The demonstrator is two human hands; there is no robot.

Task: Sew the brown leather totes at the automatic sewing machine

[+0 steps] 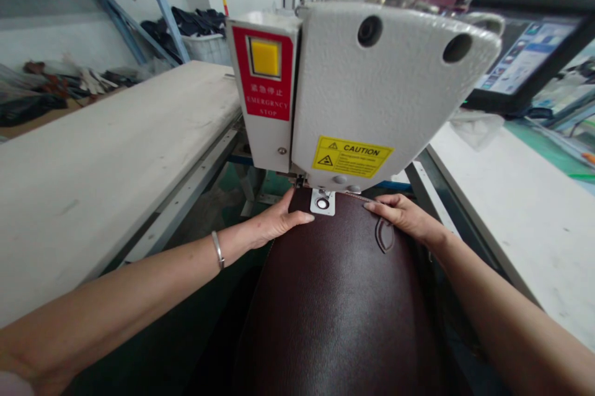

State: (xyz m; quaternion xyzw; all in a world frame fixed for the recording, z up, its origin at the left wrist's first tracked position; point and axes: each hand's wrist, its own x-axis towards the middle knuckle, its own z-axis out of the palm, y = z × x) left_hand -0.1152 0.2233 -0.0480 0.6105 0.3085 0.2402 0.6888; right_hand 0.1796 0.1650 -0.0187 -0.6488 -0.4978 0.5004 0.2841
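A large dark maroon leather piece [339,303] bulges up in front of me, its far edge under the white sewing machine head [372,92]. My left hand [274,222] lies on the leather's left far edge, fingers stretched out, thumb pointing right toward the metal presser plate [322,202]. My right hand [404,217] rests flat on the right far edge, fingers extended toward the plate, beside a stitched oval loop [385,236]. A silver bracelet [217,250] circles my left wrist.
The machine carries a red emergency stop panel with a yellow button [264,58] and a yellow caution label [352,157]. White worktables flank it left [93,160] and right [515,204]. A touchscreen [525,55] sits upper right. A white basket of dark pieces [199,36] stands behind.
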